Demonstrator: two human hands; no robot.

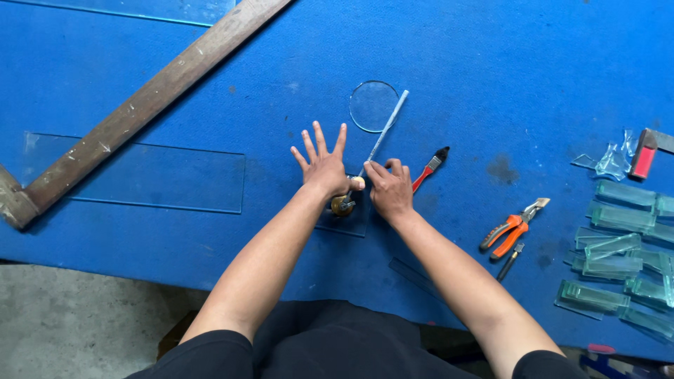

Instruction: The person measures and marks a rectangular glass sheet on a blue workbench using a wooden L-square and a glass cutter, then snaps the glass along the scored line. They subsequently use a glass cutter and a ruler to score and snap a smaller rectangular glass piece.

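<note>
The left hand [321,165] lies open, fingers spread flat, pressing a small glass pane [345,219] to the blue worktop [533,77], while the right hand [390,188] is closed around the knob of a circle glass cutter [365,168] whose thin rod runs away from both hands toward a cut glass disc [373,106]. The pane sits directly under and between the hands; it looks thin, stiff, slick and brittle with sharp edges, so it is probably best held flat from above or by opposite edges.

We are seeing open blue felt table [491,70] beyond a round clear glass disc [373,105]; orange-handled pliers [512,228] and stacked glass strips [618,245] are crowding the right.
</note>
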